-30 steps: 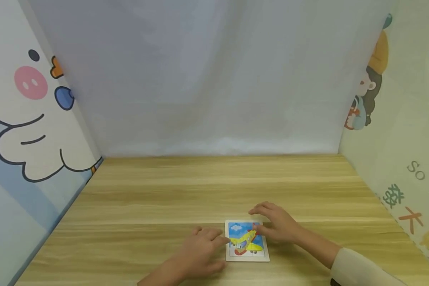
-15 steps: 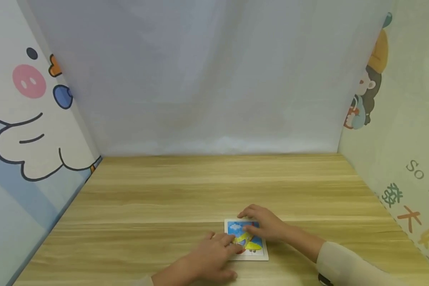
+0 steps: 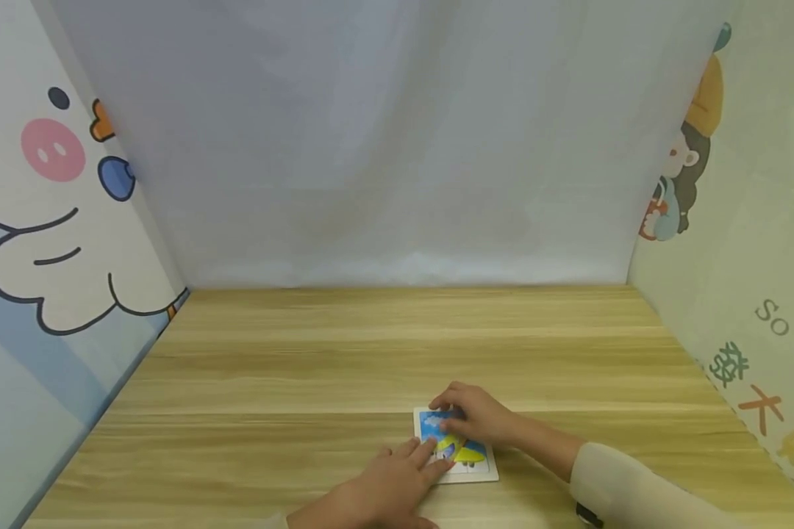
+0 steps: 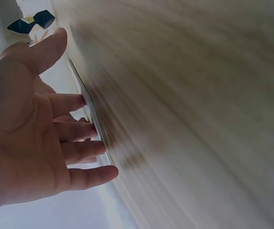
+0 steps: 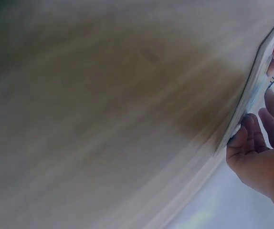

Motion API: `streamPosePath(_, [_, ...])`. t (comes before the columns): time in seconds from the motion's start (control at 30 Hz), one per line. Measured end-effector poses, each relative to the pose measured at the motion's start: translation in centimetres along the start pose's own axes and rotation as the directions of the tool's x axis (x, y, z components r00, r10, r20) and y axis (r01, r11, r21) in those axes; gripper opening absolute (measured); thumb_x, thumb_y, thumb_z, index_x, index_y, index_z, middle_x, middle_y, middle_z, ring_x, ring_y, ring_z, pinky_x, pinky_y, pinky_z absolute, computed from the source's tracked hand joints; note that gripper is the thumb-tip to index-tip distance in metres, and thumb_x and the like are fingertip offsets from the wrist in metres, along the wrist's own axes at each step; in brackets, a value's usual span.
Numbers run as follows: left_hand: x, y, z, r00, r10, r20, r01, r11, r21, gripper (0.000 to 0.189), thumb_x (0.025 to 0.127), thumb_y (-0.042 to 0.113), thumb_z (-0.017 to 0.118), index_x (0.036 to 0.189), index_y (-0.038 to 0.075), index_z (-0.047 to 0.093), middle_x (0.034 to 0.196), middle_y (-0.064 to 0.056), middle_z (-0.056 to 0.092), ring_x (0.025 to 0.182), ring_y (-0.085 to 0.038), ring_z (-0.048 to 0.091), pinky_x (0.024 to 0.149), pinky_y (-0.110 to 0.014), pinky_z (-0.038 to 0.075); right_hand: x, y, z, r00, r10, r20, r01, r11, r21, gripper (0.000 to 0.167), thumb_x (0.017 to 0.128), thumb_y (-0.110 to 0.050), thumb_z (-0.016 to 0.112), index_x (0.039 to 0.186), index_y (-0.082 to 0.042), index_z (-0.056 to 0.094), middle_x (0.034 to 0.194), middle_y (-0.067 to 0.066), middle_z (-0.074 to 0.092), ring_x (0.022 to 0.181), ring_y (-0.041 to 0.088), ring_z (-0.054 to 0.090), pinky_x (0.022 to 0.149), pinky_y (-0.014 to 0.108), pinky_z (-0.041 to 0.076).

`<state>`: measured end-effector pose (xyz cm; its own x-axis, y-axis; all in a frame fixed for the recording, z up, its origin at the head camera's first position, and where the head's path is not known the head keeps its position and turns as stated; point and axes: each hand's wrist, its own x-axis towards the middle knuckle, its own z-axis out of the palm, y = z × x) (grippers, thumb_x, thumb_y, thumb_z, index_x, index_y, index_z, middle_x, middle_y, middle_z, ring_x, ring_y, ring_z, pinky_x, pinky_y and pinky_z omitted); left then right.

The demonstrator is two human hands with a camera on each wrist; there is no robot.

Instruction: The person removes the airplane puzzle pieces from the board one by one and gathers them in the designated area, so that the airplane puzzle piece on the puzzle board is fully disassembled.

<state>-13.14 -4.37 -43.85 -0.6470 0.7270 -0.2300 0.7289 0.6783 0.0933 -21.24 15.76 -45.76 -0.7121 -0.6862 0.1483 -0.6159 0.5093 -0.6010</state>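
A small square jigsaw puzzle [image 3: 472, 468] with a white border and a yellow plane on blue sky lies flat on the wooden table. My left hand [image 3: 397, 481] rests its spread, straight fingers on the puzzle's left part, covering the plane's nose. In the left wrist view those fingertips [image 4: 78, 102] touch the puzzle's face. Over the upper right corner lies my right hand [image 3: 479, 417], fingers loosely bent. The right wrist view has its lower fingers [image 5: 248, 136] against the puzzle's edge, and the thumb apart from it. Part of the picture is hidden under both hands.
The wooden table [image 3: 304, 353] stretches out behind and to both sides of the puzzle. A pale curtain [image 3: 397, 147] closes the back. Printed panels stand left [image 3: 13, 257] and right [image 3: 734, 220].
My left hand has moved right, from beside the puzzle onto its face. The right hand has shifted left along the top right corner. The puzzle has stayed nearly in place.
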Motion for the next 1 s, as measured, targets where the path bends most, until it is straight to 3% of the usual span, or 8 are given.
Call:
streamPosePath(0.23, [-0.3, -0.2, 0.1, 0.999, 0.004, 0.036, -0.003, 0.999, -0.040, 0.083, 0.076, 0.067, 0.057, 0.145, 0.028, 0.034, 0.148, -0.006, 0.029, 0.132, -0.028, 0.031, 0.089, -0.053, 0.040, 0.5, -0.5, 1.0, 0.990, 0.138, 0.031, -0.138, 0.990, 0.004, 0.020, 0.084, -0.013, 0.069, 0.103, -0.008, 0.066, 0.093, -0.005, 0.049, 0.080, 0.011, 0.048, 0.071, 0.025, 0.044])
streamPosePath(0.57, [-0.6, -1.0, -0.3, 0.998, 0.069, 0.001, -0.068, 0.991, -0.117, 0.082, 0.076, 0.065, 0.060, 0.144, 0.026, 0.036, 0.148, -0.007, 0.029, 0.132, -0.029, 0.030, 0.088, -0.055, 0.040, 1.2, -1.6, 1.0, 0.978, 0.211, 0.011, -0.211, 0.978, 0.003, 0.018, 0.080, -0.003, 0.071, 0.093, -0.008, 0.060, 0.090, 0.001, 0.047, 0.085, 0.017, 0.050, 0.078, 0.039, 0.044])
streamPosePath(0.87, [-0.9, -1.3, 0.3, 0.996, 0.084, -0.005, -0.084, 0.984, -0.156, 0.082, 0.076, 0.069, 0.054, 0.145, 0.029, 0.034, 0.149, -0.007, 0.027, 0.132, -0.029, 0.030, 0.086, -0.058, 0.041, 1.1, -1.8, 1.4, 0.963, 0.267, 0.026, -0.269, 0.961, 0.062, 0.019, 0.078, 0.001, 0.070, 0.090, -0.009, 0.059, 0.089, 0.000, 0.048, 0.084, 0.016, 0.049, 0.077, 0.038, 0.044])
streamPosePath(1.0, [-0.7, -1.3, -0.2, 0.996, 0.084, -0.014, -0.085, 0.987, -0.140, 0.083, 0.075, 0.065, 0.060, 0.145, 0.028, 0.034, 0.149, -0.008, 0.027, 0.132, -0.029, 0.030, 0.087, -0.057, 0.040, 1.4, -1.9, 0.9, 0.963, 0.267, 0.025, -0.268, 0.961, 0.061, 0.018, 0.078, 0.000, 0.070, 0.092, -0.008, 0.060, 0.091, 0.001, 0.049, 0.086, 0.017, 0.050, 0.078, 0.039, 0.044])
